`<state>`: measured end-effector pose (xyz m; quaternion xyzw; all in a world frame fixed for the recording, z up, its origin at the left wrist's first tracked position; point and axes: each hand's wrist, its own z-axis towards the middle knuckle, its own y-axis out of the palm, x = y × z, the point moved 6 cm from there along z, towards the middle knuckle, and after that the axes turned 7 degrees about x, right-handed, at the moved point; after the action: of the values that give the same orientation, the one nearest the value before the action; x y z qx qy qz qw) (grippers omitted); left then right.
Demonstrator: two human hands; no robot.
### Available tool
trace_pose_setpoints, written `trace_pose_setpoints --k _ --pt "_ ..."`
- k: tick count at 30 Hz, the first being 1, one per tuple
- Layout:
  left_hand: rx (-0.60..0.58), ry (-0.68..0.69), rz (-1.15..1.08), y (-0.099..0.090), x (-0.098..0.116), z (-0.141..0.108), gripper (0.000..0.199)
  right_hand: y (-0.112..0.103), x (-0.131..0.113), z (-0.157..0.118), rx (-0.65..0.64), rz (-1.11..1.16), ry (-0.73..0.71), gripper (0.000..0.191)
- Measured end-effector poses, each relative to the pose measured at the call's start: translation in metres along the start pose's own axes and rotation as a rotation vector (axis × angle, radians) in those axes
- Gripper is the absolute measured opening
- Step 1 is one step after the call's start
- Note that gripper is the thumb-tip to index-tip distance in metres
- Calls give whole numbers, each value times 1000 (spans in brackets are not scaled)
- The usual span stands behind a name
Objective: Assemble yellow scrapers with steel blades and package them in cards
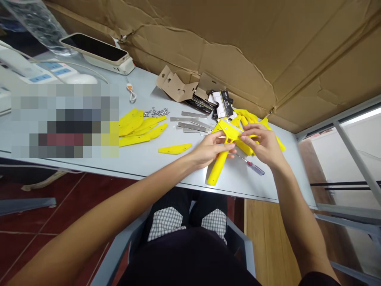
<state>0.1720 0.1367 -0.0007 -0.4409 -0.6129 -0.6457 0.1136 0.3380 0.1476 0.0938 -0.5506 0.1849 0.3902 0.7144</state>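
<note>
A yellow scraper (219, 165) is held over the table, its handle pointing down toward the front edge. My left hand (210, 150) is wrapped round it where the handle meets the head. At the right end of the head, my right hand (260, 141) has its fingers pinched on the scraper. A screwdriver (255, 168) with a clear purple handle lies below my right hand. Behind the scraper are loose metal blades (193, 121) and a heap of small screws (156, 112). Yellow flat pieces (135, 125) are piled left of the blades, with a single yellow piece (175, 149) nearer the front.
More yellow scrapers (245, 116) lie behind my right hand. Opened cardboard packaging (177, 85) and black-and-white packets (222, 104) stand near the cardboard wall (238, 51). A phone (95, 47), a power strip (49, 71) and cables occupy the back left.
</note>
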Motion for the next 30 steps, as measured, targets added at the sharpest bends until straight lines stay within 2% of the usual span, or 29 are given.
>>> trace_pose_setpoints --k 5,11,18,30 --pt "-12 -33 -3 1 1 -1 38 -5 -2 0 30 150 60 21" --pt "-69 -75 51 3 -1 -3 31 -8 2 -3 57 221 252 19" --pt "-59 -6 69 3 0 -4 45 -4 -1 -5 0 216 167 18" --pt "-69 34 123 7 5 -6 43 8 -4 -8 5 202 165 14"
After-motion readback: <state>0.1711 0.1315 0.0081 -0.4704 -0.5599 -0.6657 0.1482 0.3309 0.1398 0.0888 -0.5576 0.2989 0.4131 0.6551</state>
